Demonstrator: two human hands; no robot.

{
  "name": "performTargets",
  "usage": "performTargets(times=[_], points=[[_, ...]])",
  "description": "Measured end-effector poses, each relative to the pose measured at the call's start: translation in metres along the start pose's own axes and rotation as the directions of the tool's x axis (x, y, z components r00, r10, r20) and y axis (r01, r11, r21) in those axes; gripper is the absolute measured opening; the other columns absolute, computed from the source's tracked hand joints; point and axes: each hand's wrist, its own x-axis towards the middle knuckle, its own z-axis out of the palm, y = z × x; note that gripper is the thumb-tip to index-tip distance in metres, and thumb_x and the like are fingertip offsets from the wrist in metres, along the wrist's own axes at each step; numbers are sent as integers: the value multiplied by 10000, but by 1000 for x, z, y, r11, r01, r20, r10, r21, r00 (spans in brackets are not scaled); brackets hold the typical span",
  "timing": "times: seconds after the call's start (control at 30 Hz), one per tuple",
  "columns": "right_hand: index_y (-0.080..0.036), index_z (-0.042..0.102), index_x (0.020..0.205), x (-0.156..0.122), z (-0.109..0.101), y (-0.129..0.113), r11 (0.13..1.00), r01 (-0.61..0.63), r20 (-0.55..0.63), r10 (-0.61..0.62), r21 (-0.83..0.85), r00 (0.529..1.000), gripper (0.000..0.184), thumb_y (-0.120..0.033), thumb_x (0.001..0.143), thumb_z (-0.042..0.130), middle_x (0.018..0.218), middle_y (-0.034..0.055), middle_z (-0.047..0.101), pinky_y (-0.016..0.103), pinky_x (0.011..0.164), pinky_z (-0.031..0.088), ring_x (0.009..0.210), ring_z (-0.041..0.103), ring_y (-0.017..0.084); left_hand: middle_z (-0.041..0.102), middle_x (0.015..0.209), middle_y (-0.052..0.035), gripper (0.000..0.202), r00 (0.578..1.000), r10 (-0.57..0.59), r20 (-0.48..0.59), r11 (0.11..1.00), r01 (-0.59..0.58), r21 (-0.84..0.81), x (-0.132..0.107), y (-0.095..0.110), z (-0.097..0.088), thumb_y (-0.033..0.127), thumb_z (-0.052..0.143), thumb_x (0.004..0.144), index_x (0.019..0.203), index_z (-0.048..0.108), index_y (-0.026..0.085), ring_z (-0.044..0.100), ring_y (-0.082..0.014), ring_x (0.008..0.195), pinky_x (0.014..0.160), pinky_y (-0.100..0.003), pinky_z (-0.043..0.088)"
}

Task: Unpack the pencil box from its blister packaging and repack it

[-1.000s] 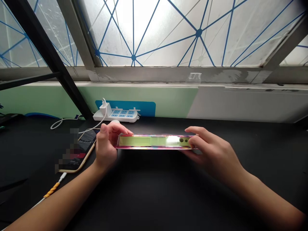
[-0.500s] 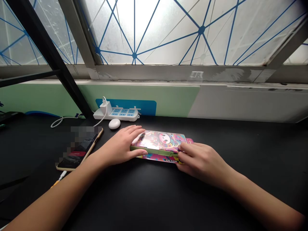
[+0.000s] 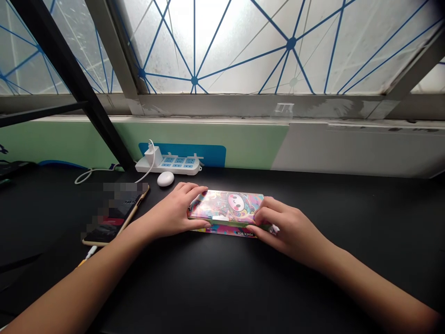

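A colourful pencil box (image 3: 222,204) with a round cartoon face on its lid lies on the black table. Its green side edge faces me, and a bright printed piece lettered "PENCIL BOX" (image 3: 239,232) shows beneath it. My left hand (image 3: 179,208) clasps the box's left end, thumb along the front and fingers over the back. At the right end, my right hand (image 3: 283,225) has curled fingers on the lid and its thumb against the near edge. Something small, whitish and shiny (image 3: 274,229) shows by that thumb; I cannot make out what it is.
To the left lies a phone (image 3: 114,218) with a cable at its near end. A white power strip (image 3: 174,164) with a plugged-in charger stands against the wall. In front of it sits a white rounded object (image 3: 165,179). A black slanted post (image 3: 79,93) rises at the left.
My right hand has shifted on the box's right end, its thumb now showing at the front edge. The box has slid slightly left, and a pale patch now shows at its front edge.
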Motion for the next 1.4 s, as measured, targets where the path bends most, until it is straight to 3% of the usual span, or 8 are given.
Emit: performTargets(times=[0.07, 0.3, 0.63, 0.73, 0.87, 1.03, 1.17, 1.4], points=[[-239, 611, 1001, 1, 3, 1, 998, -63, -19, 64, 14, 998, 113, -346, 973, 627, 989, 78, 662, 363, 742, 527, 862, 616, 225, 566, 1410, -148, 787, 1000, 17, -15, 1000, -17, 6, 1, 2, 2, 559, 813, 787, 1455, 533, 251, 484, -373, 1312, 1106, -540, 456], [-287, 382, 1478, -5, 13, 22, 974, -226, 45, 225, 24, 973, 788, -597, 844, 733, 1531, 181, 463, 598, 1102, 433, 1403, 456, 393, 581, 1336, -136, 765, 976, 137, -167, 986, -118, 115, 5, 8, 14, 464, 857, 770, 1445, 545, 283, 507, -358, 1252, 1072, -525, 480], [-271, 429, 1465, -1, -9, 33, 969, -246, -29, 246, 9, 969, 759, -690, 869, 641, 1472, 168, 535, 613, 1110, 381, 1365, 482, 397, 507, 1377, -162, 736, 923, 275, -269, 925, -178, 336, 2, 17, 16, 500, 774, 859, 1511, 493, 304, 465, -383, 1272, 1110, -557, 415], [-231, 546, 1349, 1, -14, 44, 910, -410, -98, 414, 58, 905, 660, -708, 893, 568, 1356, 173, 628, 594, 1036, 454, 1237, 597, 393, 507, 1373, -149, 708, 914, 298, -276, 912, -187, 366, 2, 14, 15, 507, 763, 869, 1509, 504, 349, 461, -382, 1275, 1123, -568, 393], [-250, 651, 1161, 4, -21, 51, 818, -548, 7, 556, 178, 831, 573, -709, 818, 665, 1124, 106, 737, 438, 785, 581, 961, 715, 322, 525, 1375, -143, 723, 917, 299, -264, 926, -212, 313, 4, 12, 15, 581, 764, 842, 1484, 535, 340, 462, -379, 1279, 1121, -557, 397], [-244, 664, 1054, 6, -24, 46, 780, -579, 33, 589, 239, 807, 540, -691, 759, 734, 1004, 88, 760, 417, 700, 581, 862, 719, 305, 566, 1387, -130, 517, 926, 169, -339, 984, -135, 120, 6, 7, 9, 464, 607, 984, 1449, 531, 251, 468, -326, 1309, 1136, -493, 394], [-243, 645, 1082, 4, -24, 46, 763, -576, 23, 596, 294, 802, 565, -669, 734, 774, 1051, 93, 753, 420, 734, 593, 910, 722, 312, 535, 1459, -135, 525, 876, -22, -482, 1000, 26, 1, 6, -1, 3, 426, 595, 983, 1454, 487, 219, 431, -330, 1392, 1186, -510, 331], [-245, 636, 1111, 1, -26, 45, 796, -519, -40, 557, 311, 830, 582, -653, 729, 800, 1024, 77, 732, 411, 731, 593, 877, 706, 293, 625, 1290, -99, 514, 890, -204, -408, 946, 72, -317, 4, 0, 6, 477, 590, 993, 1433, 489, 232, 635, -264, 1159, 1053, -423, 483]])
